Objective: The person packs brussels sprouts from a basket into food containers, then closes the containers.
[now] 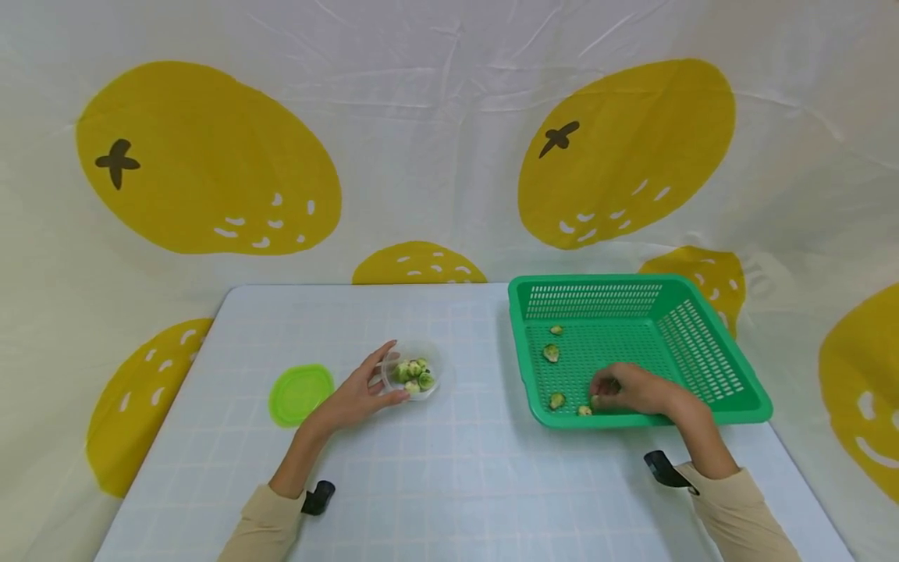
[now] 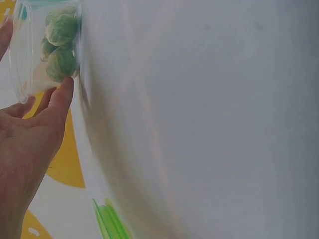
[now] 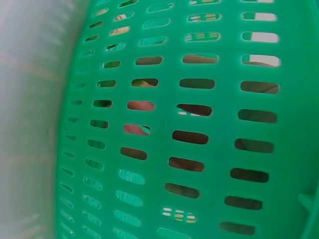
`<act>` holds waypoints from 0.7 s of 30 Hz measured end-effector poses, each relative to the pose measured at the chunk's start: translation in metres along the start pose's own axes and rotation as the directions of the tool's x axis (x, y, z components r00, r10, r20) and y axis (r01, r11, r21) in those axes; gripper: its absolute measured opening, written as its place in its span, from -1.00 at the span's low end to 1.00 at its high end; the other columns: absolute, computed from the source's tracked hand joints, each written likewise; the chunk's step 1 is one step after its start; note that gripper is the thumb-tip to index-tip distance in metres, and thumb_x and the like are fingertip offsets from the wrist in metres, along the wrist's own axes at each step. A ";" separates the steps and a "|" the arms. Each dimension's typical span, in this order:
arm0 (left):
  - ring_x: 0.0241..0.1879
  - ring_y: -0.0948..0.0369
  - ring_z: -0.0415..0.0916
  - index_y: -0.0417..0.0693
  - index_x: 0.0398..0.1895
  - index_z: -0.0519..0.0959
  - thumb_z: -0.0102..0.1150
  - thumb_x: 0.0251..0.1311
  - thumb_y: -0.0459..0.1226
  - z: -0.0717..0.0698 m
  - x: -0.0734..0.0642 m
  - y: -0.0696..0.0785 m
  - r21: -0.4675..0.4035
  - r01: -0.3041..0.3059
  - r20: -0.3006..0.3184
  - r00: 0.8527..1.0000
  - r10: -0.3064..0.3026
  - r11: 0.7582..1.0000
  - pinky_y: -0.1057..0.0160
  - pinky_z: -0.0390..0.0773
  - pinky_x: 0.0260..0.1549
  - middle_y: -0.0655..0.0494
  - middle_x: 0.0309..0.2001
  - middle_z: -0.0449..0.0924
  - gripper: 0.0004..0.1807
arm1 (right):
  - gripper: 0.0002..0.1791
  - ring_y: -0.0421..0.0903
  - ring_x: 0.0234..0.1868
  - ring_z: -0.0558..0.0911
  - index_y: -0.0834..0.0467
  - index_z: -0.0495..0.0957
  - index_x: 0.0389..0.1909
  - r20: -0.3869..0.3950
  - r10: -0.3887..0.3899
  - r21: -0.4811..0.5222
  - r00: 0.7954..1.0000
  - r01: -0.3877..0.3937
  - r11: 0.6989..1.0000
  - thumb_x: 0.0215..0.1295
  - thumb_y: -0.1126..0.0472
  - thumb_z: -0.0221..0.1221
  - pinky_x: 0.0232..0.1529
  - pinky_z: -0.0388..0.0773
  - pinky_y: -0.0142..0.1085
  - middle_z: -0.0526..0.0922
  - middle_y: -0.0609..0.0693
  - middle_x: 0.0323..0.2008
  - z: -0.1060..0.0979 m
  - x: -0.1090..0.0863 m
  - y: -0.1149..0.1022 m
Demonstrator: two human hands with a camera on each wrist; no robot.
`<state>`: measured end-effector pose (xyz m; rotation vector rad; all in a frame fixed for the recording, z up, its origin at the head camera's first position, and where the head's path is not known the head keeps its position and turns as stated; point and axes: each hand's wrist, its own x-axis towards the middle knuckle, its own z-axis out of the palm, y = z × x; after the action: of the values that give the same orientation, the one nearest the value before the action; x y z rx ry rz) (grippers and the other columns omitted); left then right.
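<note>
A small clear plastic tub (image 1: 431, 361) holding several Brussels sprouts (image 2: 62, 30) stands on the table. My left hand (image 1: 361, 396) grips it from the left, with thumb and fingers spread around its side. On the right, my right hand (image 1: 632, 389) reaches down into a green plastic basket (image 1: 523, 343), close to its near wall. Its curled fingers pinch a Brussels sprout (image 1: 595, 402), mostly covered by them. Several loose sprouts, one of them a halved-looking piece (image 1: 551, 353), lie along the basket's left part. From the right wrist, the slotted basket wall (image 3: 224, 129) hides most of the hand.
A bright green round lid (image 1: 300, 395) lies on the table left of the tub, near my left forearm. The table (image 1: 449, 484) has a pale checked cover. Behind it hangs a white curtain (image 1: 435, 156) with large yellow fruit prints.
</note>
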<state>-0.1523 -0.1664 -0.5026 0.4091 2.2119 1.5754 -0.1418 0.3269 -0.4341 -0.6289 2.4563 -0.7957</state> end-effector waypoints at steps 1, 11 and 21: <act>0.55 -0.15 0.02 0.15 0.69 -0.09 0.43 0.28 -0.08 0.000 0.000 0.000 -0.001 0.002 -0.001 1.000 -0.002 1.000 -0.10 0.22 0.45 -0.09 0.59 0.04 0.08 | -0.89 -0.13 -0.24 0.59 0.25 0.68 -0.16 -0.021 0.000 -0.010 1.000 0.000 1.000 0.42 0.28 0.27 -0.24 0.61 -0.27 0.67 -0.06 -0.25 0.000 0.000 0.000; 0.55 -0.11 0.03 0.17 0.69 -0.09 0.45 0.25 -0.06 0.000 0.000 0.000 -0.003 0.010 -0.004 1.000 -0.010 1.000 -0.07 0.23 0.45 -0.05 0.59 0.05 0.10 | -0.88 -0.03 -0.23 0.66 0.33 0.67 -0.17 -0.262 -0.022 -0.117 0.965 -0.010 0.993 0.37 0.34 0.31 -0.21 0.66 -0.15 0.70 0.01 -0.27 0.004 0.002 -0.002; 0.55 -0.12 0.03 0.15 0.69 -0.10 0.45 0.26 -0.06 0.000 0.000 -0.002 0.002 0.003 -0.007 1.000 -0.003 1.000 -0.07 0.22 0.45 -0.06 0.59 0.05 0.10 | -0.82 0.15 -0.13 0.70 0.40 0.66 -0.08 -0.403 -0.050 -0.102 0.914 0.009 0.995 0.35 0.42 0.30 -0.10 0.73 -0.02 0.71 0.18 -0.16 0.007 0.007 -0.009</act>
<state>-0.1522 -0.1675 -0.5044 0.4017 2.2180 1.5761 -0.1406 0.3136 -0.4350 -0.5837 2.8846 -0.8963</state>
